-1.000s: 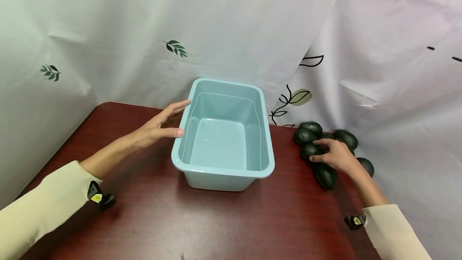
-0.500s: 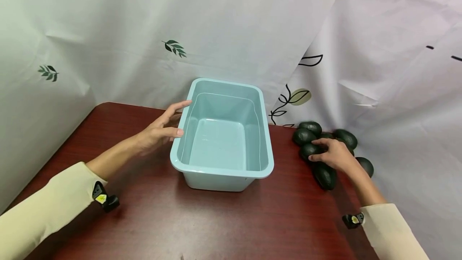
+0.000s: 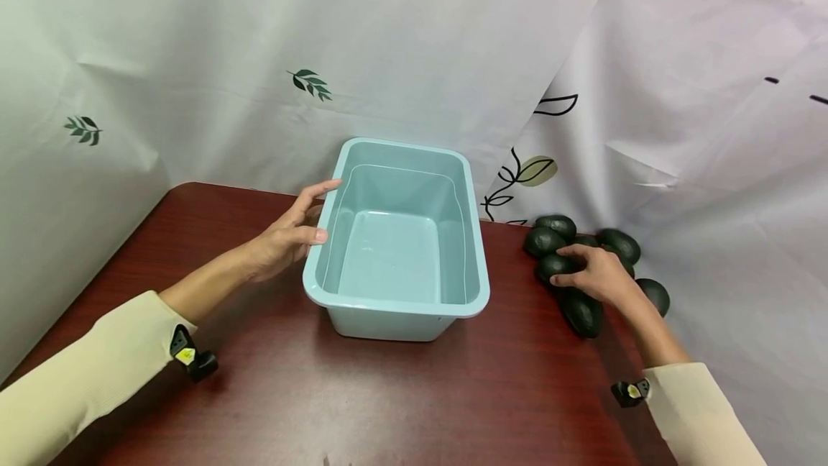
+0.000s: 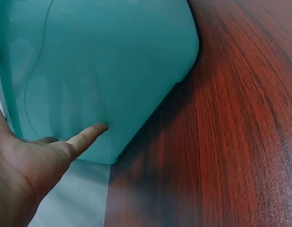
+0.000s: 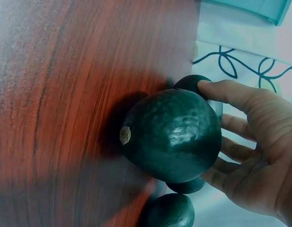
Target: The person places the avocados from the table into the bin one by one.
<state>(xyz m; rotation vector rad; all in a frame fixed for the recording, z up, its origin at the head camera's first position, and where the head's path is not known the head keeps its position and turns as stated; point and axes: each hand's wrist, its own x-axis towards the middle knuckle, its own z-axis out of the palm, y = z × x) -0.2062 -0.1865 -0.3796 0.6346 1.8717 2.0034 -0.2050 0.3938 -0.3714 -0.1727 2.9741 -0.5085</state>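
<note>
A light blue plastic tub stands on the dark red table, with nothing inside. My left hand is at its left side, thumb and index finger spread along the rim. In the left wrist view, one straight finger lies against the tub's outer wall. At the right, my right hand rests over a pile of avocados, thumb and index finger spread over one dark avocado. In the right wrist view a large avocado hides part of the fingers, and the thumb touches an avocado behind it.
Several more avocados lie around the right hand, among them one in front and one at the far right. A white cloth with leaf prints hangs behind the table and along both sides.
The left forearm has shifted slightly to the right, its hand staying at the tub's rim. The right hand remains over the same avocado. The view has moved a little.
</note>
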